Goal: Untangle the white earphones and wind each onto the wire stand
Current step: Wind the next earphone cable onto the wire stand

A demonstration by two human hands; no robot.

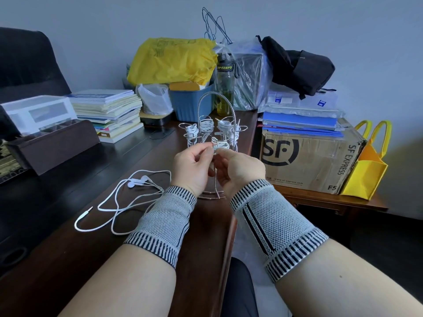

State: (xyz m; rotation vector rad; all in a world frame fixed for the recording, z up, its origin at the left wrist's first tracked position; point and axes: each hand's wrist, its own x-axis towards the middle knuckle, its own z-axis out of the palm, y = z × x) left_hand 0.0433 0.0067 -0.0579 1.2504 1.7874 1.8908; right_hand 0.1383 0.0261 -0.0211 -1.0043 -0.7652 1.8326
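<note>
I see a plain grey wall point(343, 24) behind a dark wooden desk point(57, 259). A black chair point(29, 65) stands at the left, a low wooden table point(332, 202) at the right. The light is soft and even.

Bare desk point(68, 259) lies near and left, crossed only by the loose earphone cable point(119, 202). Far side is walled by books point(109, 110), blue bin point(190, 101) and bottle point(225, 88); the wire stand point(217, 124) seems close before them.

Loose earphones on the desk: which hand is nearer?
Left. The left hand is just right of the loose earphones; the right hand is farther right, beyond it.
</note>
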